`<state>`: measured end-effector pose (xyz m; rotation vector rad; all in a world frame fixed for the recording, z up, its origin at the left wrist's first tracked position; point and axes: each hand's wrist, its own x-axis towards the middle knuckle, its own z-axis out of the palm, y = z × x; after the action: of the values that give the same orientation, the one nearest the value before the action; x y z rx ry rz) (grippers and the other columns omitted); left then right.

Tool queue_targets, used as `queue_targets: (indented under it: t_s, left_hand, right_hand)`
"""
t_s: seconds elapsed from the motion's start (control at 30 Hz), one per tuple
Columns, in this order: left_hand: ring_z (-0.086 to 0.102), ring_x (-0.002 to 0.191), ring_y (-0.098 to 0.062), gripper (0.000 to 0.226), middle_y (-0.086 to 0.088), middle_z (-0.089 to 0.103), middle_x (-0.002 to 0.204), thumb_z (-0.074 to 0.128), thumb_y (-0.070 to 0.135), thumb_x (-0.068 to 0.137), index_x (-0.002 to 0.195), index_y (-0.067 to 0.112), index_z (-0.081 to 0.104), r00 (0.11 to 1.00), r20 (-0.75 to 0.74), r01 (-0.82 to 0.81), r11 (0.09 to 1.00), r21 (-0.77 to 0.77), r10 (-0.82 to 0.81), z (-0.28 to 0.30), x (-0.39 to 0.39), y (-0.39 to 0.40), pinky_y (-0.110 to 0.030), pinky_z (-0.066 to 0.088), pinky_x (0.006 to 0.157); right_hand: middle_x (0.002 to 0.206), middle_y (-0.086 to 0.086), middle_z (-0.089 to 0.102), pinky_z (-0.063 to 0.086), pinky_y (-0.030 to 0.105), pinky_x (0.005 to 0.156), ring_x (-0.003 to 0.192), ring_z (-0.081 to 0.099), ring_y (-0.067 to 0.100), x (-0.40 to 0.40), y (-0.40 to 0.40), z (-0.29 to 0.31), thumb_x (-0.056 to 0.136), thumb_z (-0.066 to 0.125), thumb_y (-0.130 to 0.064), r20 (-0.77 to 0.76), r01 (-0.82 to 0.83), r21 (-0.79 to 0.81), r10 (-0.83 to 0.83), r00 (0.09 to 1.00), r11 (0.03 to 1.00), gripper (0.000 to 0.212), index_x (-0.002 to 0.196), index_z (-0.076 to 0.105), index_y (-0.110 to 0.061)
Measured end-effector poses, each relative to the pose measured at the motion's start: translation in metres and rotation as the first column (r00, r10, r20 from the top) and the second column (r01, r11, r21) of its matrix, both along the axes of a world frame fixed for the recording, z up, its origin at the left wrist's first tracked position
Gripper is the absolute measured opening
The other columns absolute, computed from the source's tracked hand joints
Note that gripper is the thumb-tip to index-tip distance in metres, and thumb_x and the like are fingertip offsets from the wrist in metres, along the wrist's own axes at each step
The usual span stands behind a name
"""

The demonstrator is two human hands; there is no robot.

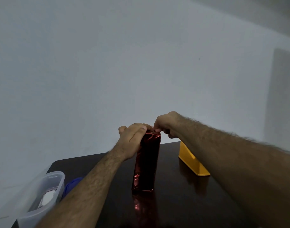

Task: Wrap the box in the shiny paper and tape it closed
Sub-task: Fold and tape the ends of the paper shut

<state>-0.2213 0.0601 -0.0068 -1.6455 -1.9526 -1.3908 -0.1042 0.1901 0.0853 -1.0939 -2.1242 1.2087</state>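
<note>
Standing on end just below the centre of the frame, the box (146, 163) rests on the dark table (173, 203) with the shiny paper (150, 140) already drawn around its long faces; only the top end is being worked. The left hand (132, 137) curls over the upper left corner of the box and grips it, thumb laid along the top edge. The right hand (166, 126) sits at the upper right corner with its fingers bunched and appears to pinch a paper flap there; what lies between the fingertips is too small to confirm. The paper is thin, glossy foil, creased near the top, and probably slippery and easy to tear or crumple. The box looks stiff and light, and tall enough to tip, so hold it by the upper corners with downward pressure. A yellow tape dispenser (192, 162) stands right of centre; a clear plastic container (47, 191) sits at lower left.
</note>
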Motion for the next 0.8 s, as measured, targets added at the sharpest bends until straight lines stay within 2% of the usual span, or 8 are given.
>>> queue_targets:
  t_s: [0.17, 0.27, 0.37, 0.43, 0.5, 0.6, 0.7, 0.8]
  left_hand:
    - [0.048, 0.132, 0.004, 0.055, 0.024, 0.071, 0.118, 0.021, 0.04, 0.108, 0.122, 0.038, 0.075, 0.997, -0.071, 0.009, 1.0, 0.011, -0.008, 0.004, 0.005, 0.0, -0.038, 0.019, 0.111]
    - [0.056, 0.127, -0.001, 0.05, 0.022, 0.072, 0.114, 0.023, 0.037, 0.11, 0.122, 0.036, 0.072, 0.991, -0.132, -0.003, 1.0, 0.023, 0.006, 0.003, 0.005, 0.002, -0.044, 0.019, 0.112]
    - [0.057, 0.121, -0.003, 0.044, 0.019, 0.073, 0.108, 0.027, 0.036, 0.11, 0.119, 0.033, 0.069, 0.99, -0.137, -0.016, 0.999, 0.052, 0.023, 0.001, 0.003, 0.001, -0.044, 0.02, 0.112]
    - [0.059, 0.117, -0.004, 0.042, 0.018, 0.073, 0.104, 0.027, 0.035, 0.11, 0.117, 0.033, 0.069, 0.989, -0.144, -0.01, 0.998, 0.063, 0.019, 0.001, 0.005, 0.001, -0.043, 0.02, 0.111]
    - [0.061, 0.114, -0.005, 0.043, 0.018, 0.072, 0.102, 0.027, 0.036, 0.11, 0.116, 0.033, 0.069, 0.989, -0.148, -0.005, 0.998, 0.057, 0.014, 0.003, 0.007, 0.001, -0.044, 0.021, 0.11]
    - [0.061, 0.117, -0.005, 0.045, 0.019, 0.073, 0.109, 0.025, 0.038, 0.109, 0.117, 0.033, 0.069, 0.986, -0.163, -0.017, 0.998, 0.065, 0.028, 0.003, 0.004, 0.001, -0.047, 0.022, 0.11]
    - [0.06, 0.125, -0.008, 0.046, 0.018, 0.073, 0.118, 0.023, 0.04, 0.109, 0.116, 0.036, 0.068, 0.99, -0.138, -0.015, 0.998, 0.056, 0.022, 0.0, -0.004, 0.001, -0.049, 0.021, 0.111]
    - [0.054, 0.131, -0.012, 0.045, 0.02, 0.073, 0.121, 0.022, 0.043, 0.107, 0.117, 0.041, 0.067, 0.995, -0.094, -0.039, 0.999, 0.027, 0.041, -0.004, -0.009, 0.004, -0.046, 0.021, 0.112]
  right_hand:
    - [0.068, 0.003, 0.052, 0.023, 0.025, 0.051, 0.051, 0.029, 0.014, 0.002, -0.005, 0.019, 0.091, 0.058, 0.0, 0.277, -0.074, 0.061, 0.055, 0.959, 0.995, 0.018, 0.076, 0.055, -0.01]
    - [0.066, 0.002, 0.053, 0.029, 0.025, 0.052, 0.052, 0.038, 0.014, 0.001, -0.007, 0.022, 0.092, 0.06, 0.0, 0.322, -0.08, 0.05, 0.06, 0.945, 0.996, 0.013, 0.08, 0.059, -0.006]
    - [0.049, 0.002, 0.053, 0.033, 0.024, 0.052, 0.043, 0.042, 0.013, -0.001, -0.007, 0.024, 0.092, 0.062, -0.002, 0.353, -0.082, 0.024, 0.068, 0.933, 0.996, 0.011, 0.081, 0.063, -0.005]
    - [0.047, 0.001, 0.058, 0.035, 0.02, 0.048, 0.039, 0.047, 0.012, -0.002, -0.008, 0.026, 0.091, 0.066, -0.003, 0.353, -0.067, 0.002, 0.062, 0.933, 0.998, 0.005, 0.096, 0.067, -0.004]
    - [0.059, 0.002, 0.066, 0.038, 0.016, 0.043, 0.036, 0.053, 0.011, -0.003, -0.007, 0.027, 0.091, 0.07, -0.005, 0.351, -0.058, 0.012, 0.05, 0.935, 0.998, 0.024, 0.114, 0.068, -0.003]
    - [0.074, 0.004, 0.067, 0.044, 0.021, 0.047, 0.051, 0.057, 0.013, 0.002, -0.009, 0.031, 0.095, 0.075, -0.014, 0.387, -0.094, 0.122, 0.04, 0.921, 0.988, 0.028, 0.118, 0.063, -0.006]
    - [0.072, 0.001, 0.064, 0.044, 0.023, 0.05, 0.053, 0.053, 0.011, 0.011, -0.005, 0.027, 0.095, 0.078, -0.032, 0.406, -0.064, 0.121, 0.009, 0.914, 0.991, 0.041, 0.121, 0.055, -0.008]
    - [0.058, 0.0, 0.059, 0.039, 0.025, 0.054, 0.049, 0.046, 0.012, 0.016, 0.002, 0.013, 0.093, 0.074, -0.05, 0.425, -0.024, -0.02, 0.03, 0.905, 1.0, 0.052, 0.114, 0.061, -0.005]
